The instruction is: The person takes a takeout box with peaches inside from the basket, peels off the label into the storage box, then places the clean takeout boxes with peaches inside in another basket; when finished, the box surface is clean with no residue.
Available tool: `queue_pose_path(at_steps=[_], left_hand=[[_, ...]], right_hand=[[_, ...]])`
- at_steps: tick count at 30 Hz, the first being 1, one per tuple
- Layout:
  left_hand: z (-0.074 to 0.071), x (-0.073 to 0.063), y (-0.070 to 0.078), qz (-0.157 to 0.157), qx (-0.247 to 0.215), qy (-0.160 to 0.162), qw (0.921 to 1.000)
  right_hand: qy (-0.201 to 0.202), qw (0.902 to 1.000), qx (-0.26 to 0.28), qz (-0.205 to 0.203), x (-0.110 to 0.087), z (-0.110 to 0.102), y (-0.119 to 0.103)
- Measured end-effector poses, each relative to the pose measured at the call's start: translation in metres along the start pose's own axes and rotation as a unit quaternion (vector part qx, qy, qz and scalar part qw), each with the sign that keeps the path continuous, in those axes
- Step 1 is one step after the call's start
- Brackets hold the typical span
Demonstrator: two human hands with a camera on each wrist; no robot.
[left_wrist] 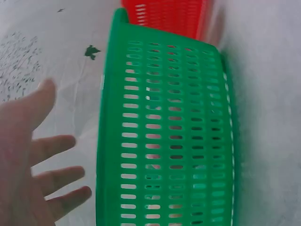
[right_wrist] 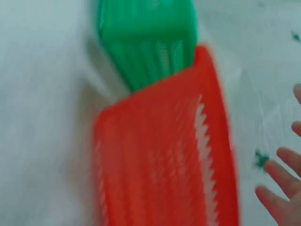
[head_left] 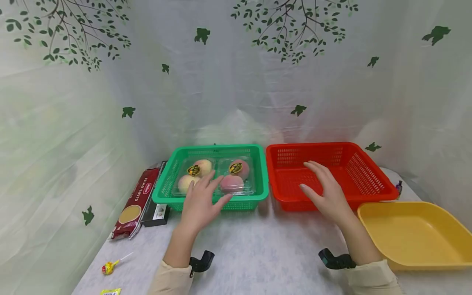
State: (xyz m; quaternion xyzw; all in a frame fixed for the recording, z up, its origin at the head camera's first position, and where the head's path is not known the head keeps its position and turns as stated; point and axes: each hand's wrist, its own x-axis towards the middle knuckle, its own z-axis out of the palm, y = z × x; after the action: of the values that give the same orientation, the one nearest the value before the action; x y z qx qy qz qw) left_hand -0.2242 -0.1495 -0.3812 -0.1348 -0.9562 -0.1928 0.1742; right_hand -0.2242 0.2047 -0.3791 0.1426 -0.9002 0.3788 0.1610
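Observation:
A green basket (head_left: 221,203) holds two clear plastic packs of peaches; the left pack has pale yellow peaches (head_left: 188,183) and the right pack pink peaches (head_left: 232,184). My left hand (head_left: 200,205) is over the basket's near rim, fingers spread, holding nothing. In the left wrist view its fingers (left_wrist: 61,179) appear beside the slotted green wall. To the right is a red basket (head_left: 289,180) with no contents showing. Above its near side hovers my right hand (head_left: 328,196), thumb and fingers apart and nothing in them. The right wrist view is blurred.
A yellow tray (head_left: 424,233) stands at the right, close against the red basket. Left of the green basket lie a dark red packet (head_left: 134,200) and a black box (head_left: 156,217). A lollipop (head_left: 108,267) and a yellow wrapper (head_left: 110,291) lie at the front left.

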Motion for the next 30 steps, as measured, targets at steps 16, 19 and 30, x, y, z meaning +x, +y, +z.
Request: queue_pose_path(at_steps=[16,19,30], left_hand=[[-0.014,0.005,-0.042,-0.095,-0.207,0.137,0.9641],[-0.014,0.005,-0.054,-0.103,-0.187,0.129,0.9684],[-0.017,-0.002,-0.095,-0.164,-0.133,0.173,0.962]], right_hand=[[-0.175,0.949,0.251,0.077,0.067,0.065,-0.066],[-0.192,0.9369,0.272,0.108,0.073,0.077,-0.072],[-0.16,0.9186,0.279,0.23,0.089,0.115,-0.093]])
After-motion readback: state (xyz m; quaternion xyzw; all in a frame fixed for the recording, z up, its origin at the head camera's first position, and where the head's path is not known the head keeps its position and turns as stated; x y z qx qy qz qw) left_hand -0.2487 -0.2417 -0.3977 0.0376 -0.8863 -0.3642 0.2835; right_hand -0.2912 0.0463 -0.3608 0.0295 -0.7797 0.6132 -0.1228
